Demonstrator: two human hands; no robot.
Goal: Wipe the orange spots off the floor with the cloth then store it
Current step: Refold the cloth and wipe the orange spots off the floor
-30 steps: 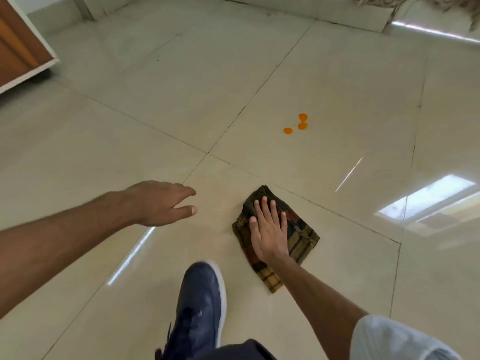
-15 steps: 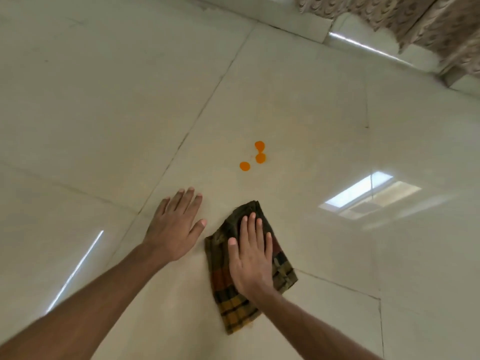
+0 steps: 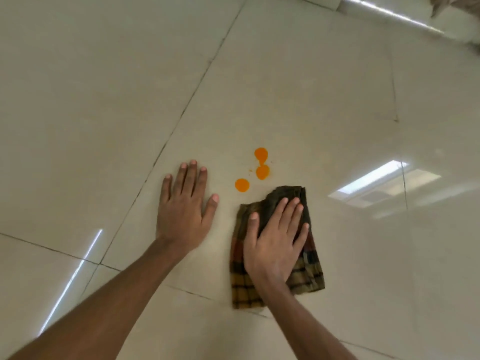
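Observation:
Three orange spots (image 3: 261, 172) lie close together on the glossy cream tile floor (image 3: 285, 87). A folded plaid cloth (image 3: 310, 271), dark green, red and yellow, lies flat just below and right of the spots, its far edge a short gap from them. My right hand (image 3: 275, 242) presses flat on the cloth, fingers spread and pointing toward the spots. My left hand (image 3: 183, 209) rests palm down on the bare tile to the left of the spots, fingers apart, holding nothing.
Dark grout lines (image 3: 181, 115) cross the floor. A window reflection (image 3: 374, 185) glares on the tile to the right. A patterned curtain hem (image 3: 457, 3) and a wall base show at the top right corner.
The view has dropped closer to the floor. My right hand has slid the cloth forward toward the spots. My left hand has come down flat on the tile; the shoe has left view.

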